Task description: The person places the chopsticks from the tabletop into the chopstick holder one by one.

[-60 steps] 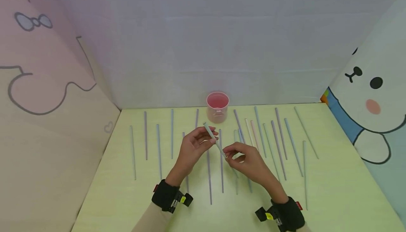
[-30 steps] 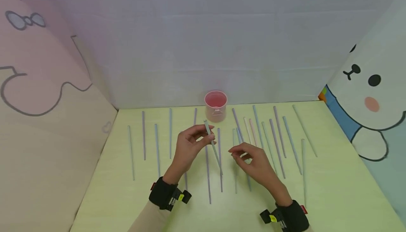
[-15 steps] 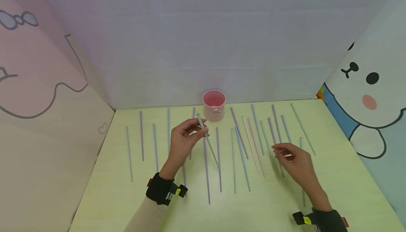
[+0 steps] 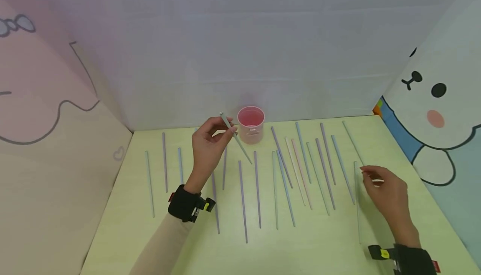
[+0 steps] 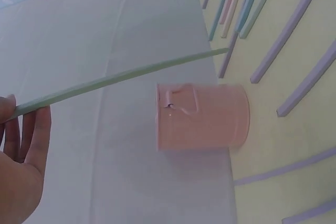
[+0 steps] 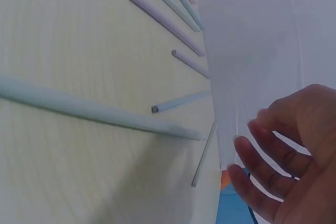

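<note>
Between thumb and fingertips, my left hand [image 4: 210, 143] pinches a long, thin, pale green straw-like stick [image 4: 239, 141]. The stick slants down to the right in the head view, its lower end over the table. Just right of that hand stands a small pink pail [image 4: 251, 134] with a loop handle on its side. In the left wrist view the stick [image 5: 107, 80] passes above the pail [image 5: 205, 116]. My right hand [image 4: 388, 193] hovers at the right with loosely bent fingers and nothing in them. Its fingertips are close to a green stick [image 4: 357, 208] lying on the table.
Several purple, blue, green, white and pink sticks lie spread on the pale yellow table [image 4: 300, 250], mostly pointing away from me. A pale cloth wall [image 4: 263, 58] rises behind the table. Printed side panels [image 4: 443, 99] stand left and right.
My right hand has let go of the green stick and moved far to the right. My left hand, still holding that stick, has moved left and away from me, beside the pail.
</note>
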Available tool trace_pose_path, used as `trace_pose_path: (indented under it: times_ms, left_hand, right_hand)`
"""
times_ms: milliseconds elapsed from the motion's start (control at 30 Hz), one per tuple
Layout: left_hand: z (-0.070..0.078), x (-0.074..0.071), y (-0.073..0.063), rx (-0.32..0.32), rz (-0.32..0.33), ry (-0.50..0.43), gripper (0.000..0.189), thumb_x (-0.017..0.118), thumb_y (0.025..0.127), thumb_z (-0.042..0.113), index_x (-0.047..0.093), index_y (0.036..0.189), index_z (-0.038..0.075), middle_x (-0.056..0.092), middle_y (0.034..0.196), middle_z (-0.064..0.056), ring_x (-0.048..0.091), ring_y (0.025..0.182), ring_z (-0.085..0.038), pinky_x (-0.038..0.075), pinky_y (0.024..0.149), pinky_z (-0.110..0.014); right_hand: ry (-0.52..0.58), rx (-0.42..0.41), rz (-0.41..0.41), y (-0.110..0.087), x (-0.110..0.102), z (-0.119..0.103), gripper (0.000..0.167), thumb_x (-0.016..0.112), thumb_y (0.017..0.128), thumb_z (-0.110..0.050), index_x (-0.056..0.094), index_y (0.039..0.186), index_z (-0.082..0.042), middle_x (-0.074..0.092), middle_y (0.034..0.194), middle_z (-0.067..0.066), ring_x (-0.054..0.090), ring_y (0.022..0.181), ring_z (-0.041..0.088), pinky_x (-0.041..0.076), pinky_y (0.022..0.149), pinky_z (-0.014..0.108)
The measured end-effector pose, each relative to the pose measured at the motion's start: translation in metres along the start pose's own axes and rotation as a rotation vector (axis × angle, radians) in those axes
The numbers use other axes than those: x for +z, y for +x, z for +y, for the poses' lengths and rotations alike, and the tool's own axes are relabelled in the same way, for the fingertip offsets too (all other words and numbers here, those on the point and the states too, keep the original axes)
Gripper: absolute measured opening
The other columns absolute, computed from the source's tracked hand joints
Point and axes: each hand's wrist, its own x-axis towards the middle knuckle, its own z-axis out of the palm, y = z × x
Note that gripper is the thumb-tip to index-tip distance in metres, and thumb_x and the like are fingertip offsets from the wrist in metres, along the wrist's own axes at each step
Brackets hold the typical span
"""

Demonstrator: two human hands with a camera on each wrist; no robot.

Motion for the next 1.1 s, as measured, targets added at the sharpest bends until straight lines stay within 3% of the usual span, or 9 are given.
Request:
trace_pose_path:
  times_ms: [100,200,400,500,733,933,1100]
  left_hand:
    - [0.0,0.001,0.004,0.037,0.006,0.004,0.024,0.073,0.09,-0.009,0.069,0.113,-0.007,0.069,0.103,-0.019,0.069,0.092,-0.027,0.061,0.083,-0.039]
    - [0.001,0.003,0.01,0.059,0.026,-0.008,0.023,0.073,0.09,-0.01,0.067,0.112,-0.01,0.068,0.104,-0.02,0.069,0.093,-0.025,0.061,0.082,-0.037]
    - [0.005,0.004,0.026,0.114,0.099,-0.096,0.022,0.072,0.088,-0.014,0.066,0.109,-0.012,0.068,0.107,-0.02,0.068,0.091,-0.026,0.061,0.079,-0.035]
    - [0.005,0.006,0.038,0.146,0.124,-0.112,0.022,0.073,0.088,-0.012,0.066,0.109,-0.013,0.068,0.106,-0.02,0.068,0.091,-0.027,0.061,0.079,-0.036]
    - [-0.003,0.011,0.056,0.181,0.206,-0.09,0.02,0.07,0.088,-0.017,0.063,0.108,-0.016,0.066,0.103,-0.025,0.067,0.092,-0.028,0.059,0.079,-0.034]
    - [-0.004,0.018,0.057,0.165,0.253,-0.042,0.02,0.07,0.088,-0.018,0.06,0.105,-0.02,0.063,0.104,-0.031,0.067,0.091,-0.029,0.059,0.081,-0.032]
    - [-0.022,0.018,0.052,0.147,0.256,-0.003,0.019,0.073,0.088,-0.013,0.065,0.106,-0.014,0.066,0.105,-0.026,0.067,0.092,-0.031,0.06,0.081,-0.034]
  right_hand:
    - [-0.021,0.029,0.023,-0.001,-0.002,0.004,0.021,0.072,0.091,-0.001,0.076,0.111,-0.005,0.074,0.1,0.015,0.044,0.085,-0.025,0.04,0.072,0.001]
    - [-0.034,0.057,0.029,-0.001,-0.002,0.007,0.021,0.072,0.091,-0.001,0.075,0.111,-0.004,0.074,0.102,0.016,0.048,0.084,-0.019,0.039,0.072,0.003]
    - [-0.072,0.095,0.028,0.009,0.001,0.015,0.019,0.071,0.091,-0.003,0.076,0.11,-0.004,0.074,0.101,0.017,0.065,0.083,0.015,0.037,0.07,0.004]
    - [-0.085,0.106,0.033,0.015,0.001,0.018,0.02,0.07,0.091,-0.004,0.076,0.111,-0.003,0.074,0.1,0.02,0.067,0.087,0.034,0.038,0.068,0.008]
    - [-0.134,0.153,-0.024,0.028,0.004,0.02,0.026,0.064,0.094,-0.006,0.071,0.118,0.003,0.072,0.103,0.027,0.067,0.088,0.043,0.043,0.059,0.03]
    - [-0.16,0.189,-0.106,0.045,0.009,0.026,0.032,0.062,0.094,-0.008,0.067,0.122,0.006,0.07,0.109,0.029,0.067,0.093,0.046,0.048,0.055,0.039]
    - [-0.202,0.243,-0.233,0.061,0.009,0.032,0.038,0.059,0.094,-0.013,0.062,0.126,0.009,0.067,0.116,0.031,0.065,0.097,0.047,0.05,0.054,0.041]
